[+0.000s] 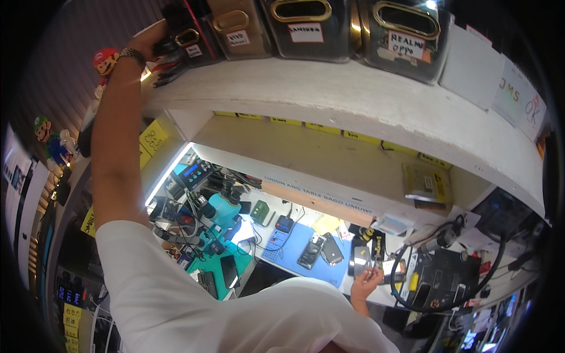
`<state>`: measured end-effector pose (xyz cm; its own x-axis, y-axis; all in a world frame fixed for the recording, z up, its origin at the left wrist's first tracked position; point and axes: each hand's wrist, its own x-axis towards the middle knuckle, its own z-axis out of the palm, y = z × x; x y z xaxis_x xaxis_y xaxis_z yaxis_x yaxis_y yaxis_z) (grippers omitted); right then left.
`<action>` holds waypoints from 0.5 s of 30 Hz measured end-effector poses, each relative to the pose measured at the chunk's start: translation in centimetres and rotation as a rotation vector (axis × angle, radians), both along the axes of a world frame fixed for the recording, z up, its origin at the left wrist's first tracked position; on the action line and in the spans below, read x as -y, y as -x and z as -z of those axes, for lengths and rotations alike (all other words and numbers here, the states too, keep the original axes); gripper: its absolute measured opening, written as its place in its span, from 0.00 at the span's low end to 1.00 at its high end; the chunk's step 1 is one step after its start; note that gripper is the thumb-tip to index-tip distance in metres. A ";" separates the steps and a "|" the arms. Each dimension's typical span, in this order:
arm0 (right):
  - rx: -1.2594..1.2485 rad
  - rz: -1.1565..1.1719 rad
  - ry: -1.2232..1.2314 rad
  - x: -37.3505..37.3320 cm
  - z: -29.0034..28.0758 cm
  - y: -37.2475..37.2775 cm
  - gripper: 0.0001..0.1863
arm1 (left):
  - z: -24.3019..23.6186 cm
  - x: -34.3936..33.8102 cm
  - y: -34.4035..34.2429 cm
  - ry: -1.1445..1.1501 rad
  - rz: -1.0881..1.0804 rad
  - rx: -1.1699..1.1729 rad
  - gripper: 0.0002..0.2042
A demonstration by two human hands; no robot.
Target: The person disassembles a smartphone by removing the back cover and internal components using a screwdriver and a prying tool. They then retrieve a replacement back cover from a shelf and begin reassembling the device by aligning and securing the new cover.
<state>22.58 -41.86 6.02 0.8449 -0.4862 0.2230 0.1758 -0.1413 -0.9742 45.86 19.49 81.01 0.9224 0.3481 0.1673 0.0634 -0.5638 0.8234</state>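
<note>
My left arm is stretched up to the high white shelf. My left hand (148, 42), with a dark watch at the wrist, reaches in beside a cluster of black items (170, 50); its fingers are hidden there. Low down, my right hand (367, 283) is over the front edge of the workbench, fingers bent and drawn together; what they hold, if anything, is too small to make out. Just beyond it lies a phone (360, 260). On the blue mat (294, 250) are an opened phone (312, 250), another phone part (332, 250) and a blue multimeter (278, 235).
Labelled dark bins (300, 44) line the high shelf (265, 82). Two capped figurines (106, 62) stand at the left. Below are a teal microscope (223, 206), a green mat (218, 267) with a dark phone (229, 270), and a black cable loop (397, 282) at the right.
</note>
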 end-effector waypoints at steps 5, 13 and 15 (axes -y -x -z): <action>-0.043 0.043 0.095 0.3 -0.6 1.1 0.21 | -0.6 -2.6 -1.2 -0.019 0.012 -0.060 0.37; 0.007 -0.002 0.158 -1.4 -0.7 0.6 0.21 | 1.1 -2.5 -1.7 0.107 0.026 0.145 0.37; 0.068 -0.001 0.189 -1.2 -1.8 0.3 0.21 | 2.9 -2.9 -2.8 0.083 0.033 0.184 0.35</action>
